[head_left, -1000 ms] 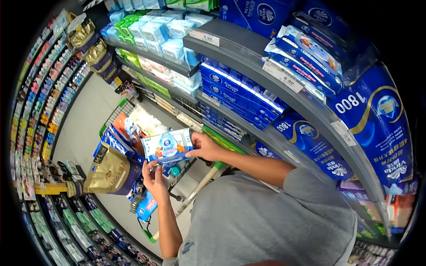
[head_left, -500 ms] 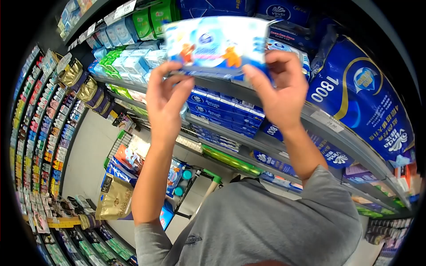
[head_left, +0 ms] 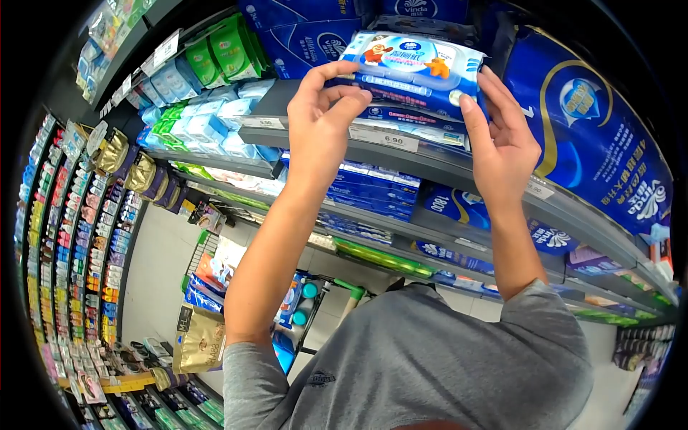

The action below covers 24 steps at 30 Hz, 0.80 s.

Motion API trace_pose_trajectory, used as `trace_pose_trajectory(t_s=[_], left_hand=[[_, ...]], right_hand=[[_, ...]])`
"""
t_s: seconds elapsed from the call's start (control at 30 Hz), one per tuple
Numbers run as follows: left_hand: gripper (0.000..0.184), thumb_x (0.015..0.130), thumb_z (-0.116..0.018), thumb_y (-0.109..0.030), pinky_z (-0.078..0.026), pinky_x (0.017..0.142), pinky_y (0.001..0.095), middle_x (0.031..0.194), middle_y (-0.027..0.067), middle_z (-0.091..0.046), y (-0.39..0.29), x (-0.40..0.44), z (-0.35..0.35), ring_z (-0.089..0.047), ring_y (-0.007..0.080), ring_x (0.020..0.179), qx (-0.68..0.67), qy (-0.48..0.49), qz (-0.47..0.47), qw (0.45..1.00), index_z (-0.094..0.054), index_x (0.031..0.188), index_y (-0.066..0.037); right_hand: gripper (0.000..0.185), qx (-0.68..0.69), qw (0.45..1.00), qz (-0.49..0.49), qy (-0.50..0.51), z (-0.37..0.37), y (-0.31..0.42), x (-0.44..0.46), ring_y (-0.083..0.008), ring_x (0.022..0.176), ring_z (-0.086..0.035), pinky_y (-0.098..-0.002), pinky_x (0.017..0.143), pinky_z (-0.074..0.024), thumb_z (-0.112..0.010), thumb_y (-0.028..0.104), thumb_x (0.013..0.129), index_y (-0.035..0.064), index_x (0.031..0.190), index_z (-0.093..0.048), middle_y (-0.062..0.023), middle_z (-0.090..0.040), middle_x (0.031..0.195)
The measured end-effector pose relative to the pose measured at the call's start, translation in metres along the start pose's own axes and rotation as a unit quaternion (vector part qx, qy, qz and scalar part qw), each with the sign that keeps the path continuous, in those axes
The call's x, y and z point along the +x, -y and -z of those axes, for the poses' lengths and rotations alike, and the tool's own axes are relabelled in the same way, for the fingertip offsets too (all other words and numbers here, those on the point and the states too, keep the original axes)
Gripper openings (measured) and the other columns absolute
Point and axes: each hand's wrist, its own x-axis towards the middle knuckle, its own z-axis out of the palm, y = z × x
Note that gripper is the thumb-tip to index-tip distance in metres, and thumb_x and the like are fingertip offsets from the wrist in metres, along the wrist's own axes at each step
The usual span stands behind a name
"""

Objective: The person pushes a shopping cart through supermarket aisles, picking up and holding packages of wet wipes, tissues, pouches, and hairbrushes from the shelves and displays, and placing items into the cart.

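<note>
A blue and white pack of wet wipes (head_left: 412, 59) with cartoon figures on its top is held between my two hands at the shelf. My left hand (head_left: 324, 107) has its curled index finger against the pack's left end, its thumb lying by the lower front edge. At the other end, my right hand (head_left: 502, 140) grips the corner, thumb on the front and fingers round the side. Directly beneath are similar packs (head_left: 412, 116) on the shelf, partly hidden by the held one. A price label (head_left: 390, 139) reading 6.90 is on the shelf edge below.
A large blue Vinda pack (head_left: 588, 129) stands on the right. Light-blue tissue packs (head_left: 204, 129) and green packs (head_left: 226, 57) fill the shelf on the left. Below my left arm is a shopping cart (head_left: 197, 258) holding a gold bag (head_left: 199, 340) and other goods.
The wipes pack has moved right and away from me, down over the similar packs on the shelf. Both hands have moved right with it, and the view has shifted slightly.
</note>
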Motion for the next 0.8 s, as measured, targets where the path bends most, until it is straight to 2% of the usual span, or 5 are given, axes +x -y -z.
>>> trace_pose_trajectory(t_s=[0.2, 0.27, 0.37, 0.63, 0.8], left_hand=[[0.039, 0.081, -0.061, -0.004, -0.043, 0.098, 0.0346, 0.103, 0.0169, -0.06, 0.0, 0.001, -0.013, -0.059, 0.0225, 0.102, -0.049, -0.01, -0.019, 0.999, -0.053, 0.118, 0.007], [0.039, 0.082, -0.06, -0.004, -0.042, 0.099, 0.0349, 0.107, 0.0176, -0.059, 0.0, -0.001, -0.015, -0.058, 0.0231, 0.105, -0.064, -0.011, -0.027, 0.998, -0.053, 0.118, 0.007], [0.038, 0.083, -0.059, -0.003, -0.041, 0.1, 0.0354, 0.112, 0.0184, -0.058, 0.005, -0.003, -0.018, -0.056, 0.0244, 0.11, -0.099, -0.011, -0.045, 0.994, -0.052, 0.119, 0.007], [0.036, 0.083, -0.053, 0.002, -0.035, 0.106, 0.0391, 0.126, 0.0172, -0.054, 0.026, -0.018, 0.002, -0.048, 0.0261, 0.124, -0.168, 0.073, -0.105, 0.977, -0.053, 0.119, 0.008], [0.028, 0.086, -0.059, 0.001, -0.045, 0.095, 0.031, 0.12, 0.0119, -0.059, 0.051, -0.068, 0.025, -0.053, 0.0153, 0.114, -0.138, 0.029, -0.059, 0.988, -0.063, 0.114, 0.0]], right_hand=[[0.031, -0.129, 0.99, 0.056, -0.012, 0.002, 0.005, 0.0, -0.0248, 0.099, -0.064, -0.0311, 0.076, -0.0553, -0.071, 0.006, 0.081, -0.0032, 0.11, -0.063, -0.0213, -0.059, 0.12], [0.027, -0.259, 0.95, 0.169, -0.042, 0.004, 0.001, 0.001, -0.0264, 0.098, -0.062, -0.0323, 0.081, -0.0509, -0.071, 0.002, 0.077, -0.0005, 0.103, -0.066, -0.017, -0.062, 0.115], [0.022, -0.286, 0.935, 0.194, -0.083, 0.004, 0.003, 0.0, -0.0259, 0.095, -0.06, -0.0323, 0.084, -0.045, -0.072, -0.002, 0.073, 0.0032, 0.094, -0.069, -0.0119, -0.064, 0.109], [0.02, -0.293, 0.905, 0.306, -0.046, -0.002, 0.007, -0.007, -0.0301, 0.111, -0.054, -0.0376, 0.097, -0.0387, -0.07, -0.003, 0.073, 0.008, 0.089, -0.07, -0.0096, -0.066, 0.111], [0.022, -0.087, 0.945, 0.307, 0.066, -0.032, 0.008, -0.037, -0.0291, 0.104, -0.058, -0.0377, 0.092, -0.0438, -0.058, -0.013, 0.076, -0.0014, 0.094, -0.061, -0.016, -0.066, 0.098]])
